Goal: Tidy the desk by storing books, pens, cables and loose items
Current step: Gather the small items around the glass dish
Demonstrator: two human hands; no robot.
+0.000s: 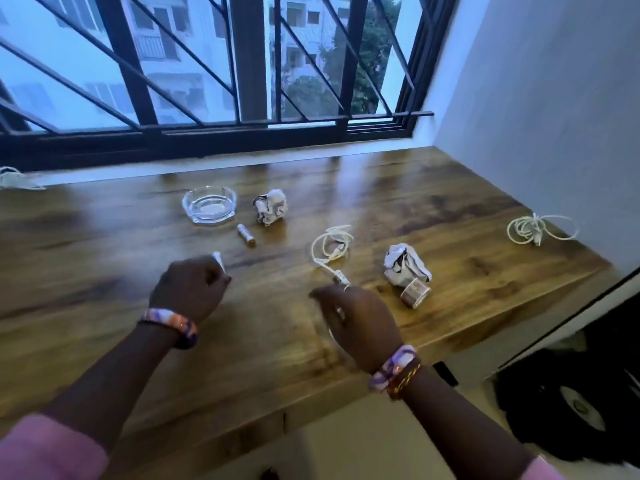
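Observation:
My left hand (192, 289) hovers over the wooden desk (104, 258) with curled fingers pinching a small white item (219, 260). My right hand (356, 317) hangs over the desk with loosely curled fingers, just in front of the plug end of a white cable (330, 247). It is blurred and I cannot tell whether it holds anything. A second coiled white cable (538, 228) lies at the far right. A battery (246, 234) lies near the middle. Two crumpled paper balls (270, 206) (407, 265) and a tape roll (415, 293) also sit on the desk.
A glass ashtray (209, 204) stands behind the battery. A white object (15, 178) lies at the far left edge by the barred window (242, 64). A wall (554, 98) bounds the desk's right side. A dark bag (571, 403) sits on the floor, lower right.

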